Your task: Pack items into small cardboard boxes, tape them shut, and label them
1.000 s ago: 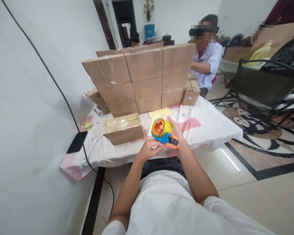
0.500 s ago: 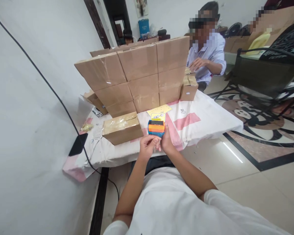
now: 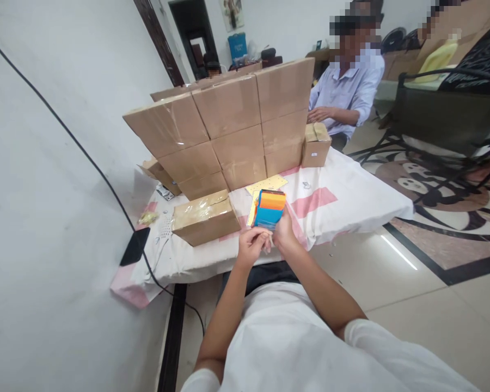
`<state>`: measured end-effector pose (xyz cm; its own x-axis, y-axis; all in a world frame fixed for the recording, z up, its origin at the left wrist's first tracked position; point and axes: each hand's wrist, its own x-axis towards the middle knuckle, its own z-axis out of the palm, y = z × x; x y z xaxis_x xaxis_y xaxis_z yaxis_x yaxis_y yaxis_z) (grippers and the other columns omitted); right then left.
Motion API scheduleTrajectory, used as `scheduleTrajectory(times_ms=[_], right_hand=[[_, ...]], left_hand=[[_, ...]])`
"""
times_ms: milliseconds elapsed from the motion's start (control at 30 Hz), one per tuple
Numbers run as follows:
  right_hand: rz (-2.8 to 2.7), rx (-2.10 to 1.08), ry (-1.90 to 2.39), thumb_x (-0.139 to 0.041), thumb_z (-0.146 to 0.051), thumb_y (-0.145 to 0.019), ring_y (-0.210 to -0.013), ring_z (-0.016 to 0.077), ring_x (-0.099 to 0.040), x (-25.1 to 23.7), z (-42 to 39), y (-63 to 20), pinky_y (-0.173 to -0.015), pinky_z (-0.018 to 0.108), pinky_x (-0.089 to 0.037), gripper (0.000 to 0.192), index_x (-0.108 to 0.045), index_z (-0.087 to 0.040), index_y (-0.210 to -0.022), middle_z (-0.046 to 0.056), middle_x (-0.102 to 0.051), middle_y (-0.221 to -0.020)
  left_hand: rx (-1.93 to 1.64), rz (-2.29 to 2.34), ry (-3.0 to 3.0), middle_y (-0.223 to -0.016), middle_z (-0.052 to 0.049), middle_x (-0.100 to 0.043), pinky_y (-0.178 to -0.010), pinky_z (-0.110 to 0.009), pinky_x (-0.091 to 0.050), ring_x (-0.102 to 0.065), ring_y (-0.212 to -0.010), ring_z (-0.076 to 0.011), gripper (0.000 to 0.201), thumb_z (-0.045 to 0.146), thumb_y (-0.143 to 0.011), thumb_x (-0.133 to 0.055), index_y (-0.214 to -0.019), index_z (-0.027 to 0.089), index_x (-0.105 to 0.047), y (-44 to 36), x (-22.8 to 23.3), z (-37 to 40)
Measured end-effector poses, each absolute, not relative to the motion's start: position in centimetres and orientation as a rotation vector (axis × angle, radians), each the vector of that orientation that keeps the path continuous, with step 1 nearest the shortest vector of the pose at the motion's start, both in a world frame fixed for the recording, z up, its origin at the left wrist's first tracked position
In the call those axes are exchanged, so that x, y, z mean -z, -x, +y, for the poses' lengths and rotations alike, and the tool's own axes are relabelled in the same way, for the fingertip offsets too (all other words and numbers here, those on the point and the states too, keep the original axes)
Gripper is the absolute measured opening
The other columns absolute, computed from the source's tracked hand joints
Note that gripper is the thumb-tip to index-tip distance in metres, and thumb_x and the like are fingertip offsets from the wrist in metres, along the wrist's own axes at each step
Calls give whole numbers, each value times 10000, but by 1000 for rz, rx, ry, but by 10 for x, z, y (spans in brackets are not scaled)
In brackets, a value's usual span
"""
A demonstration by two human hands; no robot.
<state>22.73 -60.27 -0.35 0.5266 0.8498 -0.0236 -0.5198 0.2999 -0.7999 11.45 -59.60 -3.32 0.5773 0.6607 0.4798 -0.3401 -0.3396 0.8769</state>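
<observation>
My right hand (image 3: 283, 233) is wrapped round the right side of a small boxy object (image 3: 269, 216) with a blue face, an orange band and a dark strip along its top. Just below its near edge, my left hand (image 3: 253, 245) has its thumb and fingers pinched together. What sits in that pinch is too small to make out. Both hands are close together above the front edge of the table. Beneath and behind the object lies a yellow printed sheet (image 3: 251, 208), partly covered by it.
Stacked cardboard boxes (image 3: 237, 114) form a wall across the cloth-covered table (image 3: 314, 218). One closed carton (image 3: 204, 218) stands left of my hands, and a smaller box (image 3: 316, 146) at the right. A black phone (image 3: 134, 246) lies by a hanging cable (image 3: 85, 152). A co-worker (image 3: 353, 81) sits beyond.
The boxy object has tipped in my right hand, so more of its blue face shows, and it sits slightly further right. The co-worker's hand has dropped lower behind the boxes.
</observation>
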Motion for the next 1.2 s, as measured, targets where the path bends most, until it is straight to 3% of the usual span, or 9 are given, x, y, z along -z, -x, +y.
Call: scheduleTrajectory(times_ms=[200,333,500,667,800,933,1000,1100,1200], right_hand=[[-456,-871,877,-611,-624,-829,-547,153,-559,11,-586,-295,-506,265,-432,393,-611,-232,-811,-26,-606,-632],[-507,-609,1076,-589,-471,-855,-548,133,-472,17,-558,-348,-525,259,-394,291,-522,-238,-695,-45,-508,-597],[-631,-409,1243,-680,-363,-878,-561,124,-351,36,-542,-383,-554,258,-360,452,-379,-252,-559,-70,-367,-541],[-866,-509,1432,-809,-242,-759,-569,129,-470,57,-545,-399,-589,254,-401,292,-564,-212,-603,-62,-559,-547],[-923,-498,1563,-806,-189,-746,-765,185,-633,61,-549,-410,-797,295,-495,156,-661,-183,-805,8,-718,-758],[-864,-268,1737,-792,-247,-777,-1142,322,-658,45,-569,-406,-1052,439,-452,381,-682,-131,-1122,183,-750,-1144],[-867,-134,1731,-725,-343,-854,-1210,346,-643,32,-586,-387,-1095,484,-433,422,-679,-133,-1217,199,-733,-1231],[-1082,-332,1497,-681,-465,-890,-1038,304,-711,11,-607,-338,-939,433,-532,341,-773,-196,-1078,131,-785,-1120],[-1419,-562,1336,-773,-423,-817,-841,241,-716,-6,-612,-287,-744,342,-529,237,-814,-226,-941,83,-805,-1002]], left_hand=[[-1068,449,-1495,-445,36,-547,-433,-212,-386,-510,-385,-95,442,593,-901,-678,-858,153,-701,-110,39,-596],[-1053,518,-1465,-444,38,-534,-431,-216,-371,-494,-386,-94,479,630,-868,-694,-846,151,-698,-108,44,-592],[-1012,573,-1494,-476,32,-549,-459,-226,-395,-505,-420,-97,497,648,-860,-688,-863,152,-712,-108,49,-587],[-990,636,-1480,-497,26,-552,-455,-218,-367,-493,-430,-89,519,664,-855,-679,-847,147,-715,-106,55,-581],[-999,666,-1431,-501,28,-542,-433,-206,-323,-471,-420,-78,540,678,-828,-701,-847,138,-715,-106,60,-575],[-1018,691,-1383,-512,32,-536,-419,-203,-311,-465,-417,-74,558,689,-804,-718,-860,135,-714,-105,62,-571],[-1023,701,-1371,-508,37,-522,-419,-205,-320,-449,-414,-70,549,679,-803,-725,-851,133,-718,-103,60,-571],[-1029,707,-1396,-502,43,-502,-421,-210,-337,-425,-413,-68,535,671,-805,-728,-831,136,-724,-99,53,-572],[-1064,696,-1461,-524,35,-519,-430,-214,-354,-429,-427,-70,515,664,-826,-710,-811,149,-726,-92,46,-572]])
